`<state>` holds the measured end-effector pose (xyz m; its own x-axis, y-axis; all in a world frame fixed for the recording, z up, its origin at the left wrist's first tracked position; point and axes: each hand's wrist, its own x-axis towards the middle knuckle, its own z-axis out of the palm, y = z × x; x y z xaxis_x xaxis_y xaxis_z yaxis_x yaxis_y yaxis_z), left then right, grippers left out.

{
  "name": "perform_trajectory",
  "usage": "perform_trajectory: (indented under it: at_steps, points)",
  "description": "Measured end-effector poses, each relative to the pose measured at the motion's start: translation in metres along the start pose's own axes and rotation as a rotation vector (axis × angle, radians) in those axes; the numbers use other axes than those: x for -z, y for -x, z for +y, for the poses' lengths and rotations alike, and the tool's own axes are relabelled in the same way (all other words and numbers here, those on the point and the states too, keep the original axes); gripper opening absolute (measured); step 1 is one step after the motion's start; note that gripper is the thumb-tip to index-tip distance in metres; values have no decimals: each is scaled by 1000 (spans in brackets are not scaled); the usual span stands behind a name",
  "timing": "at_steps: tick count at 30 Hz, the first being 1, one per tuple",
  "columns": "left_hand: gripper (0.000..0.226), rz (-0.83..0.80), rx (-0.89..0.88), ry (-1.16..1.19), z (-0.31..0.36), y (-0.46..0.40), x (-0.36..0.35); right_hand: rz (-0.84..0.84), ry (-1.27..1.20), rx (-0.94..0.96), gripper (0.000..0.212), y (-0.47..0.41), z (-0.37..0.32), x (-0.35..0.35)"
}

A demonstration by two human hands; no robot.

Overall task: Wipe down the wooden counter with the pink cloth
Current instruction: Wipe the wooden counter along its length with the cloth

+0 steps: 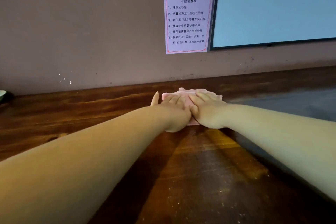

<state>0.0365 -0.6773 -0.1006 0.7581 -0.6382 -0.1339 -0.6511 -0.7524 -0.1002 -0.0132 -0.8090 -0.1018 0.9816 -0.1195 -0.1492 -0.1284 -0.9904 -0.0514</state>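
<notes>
Head view, and both arms stretch far across the wooden table (91, 114). The left hand (172, 104) and right hand (205, 107) lie flat, side by side, pressing the pink cloth (189, 93) down near the back wall; neither grip closes on it, fingers spread open on top. The wipe looks well under way but not finished: pale specks still dot the near boards, and the stretch toward the left edge seems yet to be covered.
</notes>
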Motion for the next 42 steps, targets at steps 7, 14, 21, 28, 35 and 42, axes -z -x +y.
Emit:
perform_trajectory:
  at_steps: [7,14,21,28,35,42]
  points:
    - [57,10,140,159,-19,-35,11,7,-67,-74,60,-50,-9,17]
    - [61,25,103,94,-26,-16,2,38,-60,-8,58,-44,-12,4]
    - [58,6,162,108,-31,-20,10,46,-69,-13,62,-64,-18,12]
    - [60,20,51,74,-41,9,-8,61,-117,32,61,-32,-23,-9]
    - [60,-16,161,59,-31,0,5,40,-41,-2,65,-39,-40,10]
    - [61,23,7,121,-35,46,-19,94,-120,111,61,9,-29,-16]
